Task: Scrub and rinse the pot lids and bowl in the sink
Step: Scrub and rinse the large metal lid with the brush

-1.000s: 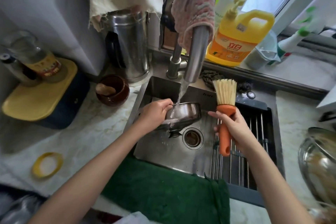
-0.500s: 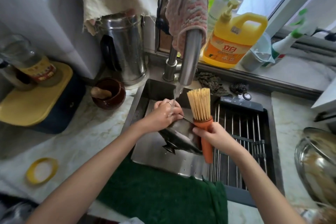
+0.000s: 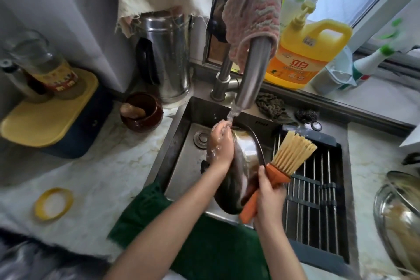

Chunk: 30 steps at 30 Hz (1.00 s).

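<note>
Under the tap [image 3: 250, 70] my left hand [image 3: 221, 146] rests on the pot lid [image 3: 244, 154], curl unclear; my right hand [image 3: 268, 195] grips the brush [image 3: 280, 171].

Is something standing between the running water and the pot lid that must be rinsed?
Yes. The left hand holds the pot lid right under the faucet, so the stream strikes its fingers first.

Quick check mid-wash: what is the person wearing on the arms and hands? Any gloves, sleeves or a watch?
No gloves: the left hand and right hand are bare, and the left one is wet with droplets. The left forearm and right forearm are bare too, with no sleeve in view. No watch or band shows on either wrist. Whether any finger bears a ring cannot be told.
</note>
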{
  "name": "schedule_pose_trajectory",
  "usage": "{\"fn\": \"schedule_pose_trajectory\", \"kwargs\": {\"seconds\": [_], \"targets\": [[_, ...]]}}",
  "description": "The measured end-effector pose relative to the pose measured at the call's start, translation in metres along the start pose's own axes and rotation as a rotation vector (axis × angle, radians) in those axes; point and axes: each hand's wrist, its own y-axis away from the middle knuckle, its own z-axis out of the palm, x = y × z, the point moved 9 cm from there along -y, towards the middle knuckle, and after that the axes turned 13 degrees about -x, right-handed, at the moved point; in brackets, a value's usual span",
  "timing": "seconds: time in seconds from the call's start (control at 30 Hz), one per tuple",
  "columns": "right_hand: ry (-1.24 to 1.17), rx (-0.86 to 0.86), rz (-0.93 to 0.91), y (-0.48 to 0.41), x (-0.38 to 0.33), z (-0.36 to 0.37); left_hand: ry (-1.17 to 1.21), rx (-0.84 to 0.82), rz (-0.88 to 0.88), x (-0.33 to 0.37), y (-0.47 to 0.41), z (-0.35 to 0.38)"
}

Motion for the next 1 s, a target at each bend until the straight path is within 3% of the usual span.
{"fn": "schedule_pose_trajectory", "kwargs": {"seconds": [0.07,0.2,0.27,0.37,0.53,0.6,0.7,0.77,0.87,0.93,1.0], "targets": [[0.011,0.015,-0.015,-0.002,-0.004,-0.002,-0.043,-0.005,-0.072,-0.007,0.013,0.007],[0.045,-0.03,-0.023,-0.005,-0.016,0.0,-0.425,-0.097,0.188,0.014,0.062,0.041],[0.052,-0.067,-0.015,-0.003,-0.018,0.001,-0.236,-0.094,0.153,0.023,0.028,0.021],[0.093,-0.069,-0.016,-0.001,-0.015,0.002,0.005,0.048,-0.119,-0.003,0.005,-0.012],[0.204,-0.139,-0.079,-0.008,-0.018,0.016,-0.175,-0.056,0.04,-0.015,0.049,0.016],[0.225,-0.174,-0.103,-0.005,-0.02,0.02,0.024,-0.039,-0.006,-0.012,0.018,-0.004],[0.233,-0.211,-0.1,0.0,-0.015,0.023,0.416,0.1,-0.237,-0.041,-0.008,-0.033],[0.274,-0.185,-0.105,-0.002,-0.015,0.022,0.304,0.117,-0.23,-0.044,0.015,-0.023],[0.322,-0.198,-0.131,-0.006,-0.022,0.03,-0.03,0.044,-0.006,-0.017,0.052,0.01],[0.328,-0.213,-0.138,0.0,-0.023,0.032,-0.036,0.021,0.078,-0.006,0.039,-0.006],[0.321,-0.254,-0.144,0.006,-0.024,0.037,0.135,0.096,-0.046,-0.024,0.016,-0.039]]}}
